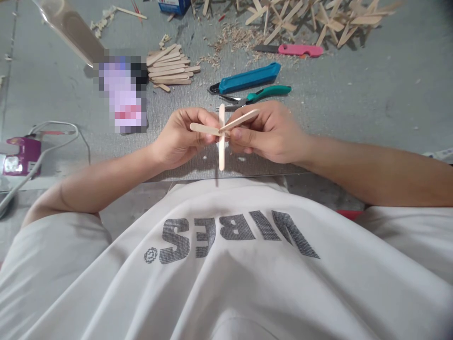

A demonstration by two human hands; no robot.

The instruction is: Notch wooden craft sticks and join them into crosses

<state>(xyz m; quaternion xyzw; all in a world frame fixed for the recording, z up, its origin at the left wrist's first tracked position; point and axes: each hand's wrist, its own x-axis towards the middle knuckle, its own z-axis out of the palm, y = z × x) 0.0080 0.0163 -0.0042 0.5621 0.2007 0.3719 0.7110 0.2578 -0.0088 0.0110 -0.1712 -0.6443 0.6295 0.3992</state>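
Note:
Several popsicle sticks joined near their middles form a small propeller-like piece [222, 153], held up between both hands near the table's front edge. My left hand [180, 137] is closed on it from the left, the fingers pinching close to the crossing point. From the right, my right hand [271, 132] pinches the piece near its centre between thumb and fingers. One stick stands upright in view, while others slant to the left and upper right. Just beyond the hands lie pliers [264, 94] with green handles and a blue cutter knife [249, 78].
A pile of loose popsicle sticks [170, 68] lies beside a blurred-out phone-like object [125, 101]. Further back are wood shavings [237, 40], a pink knife [300, 50] and several crossed-stick pieces [329, 21]. A purple box [23, 156] with a cable is at left.

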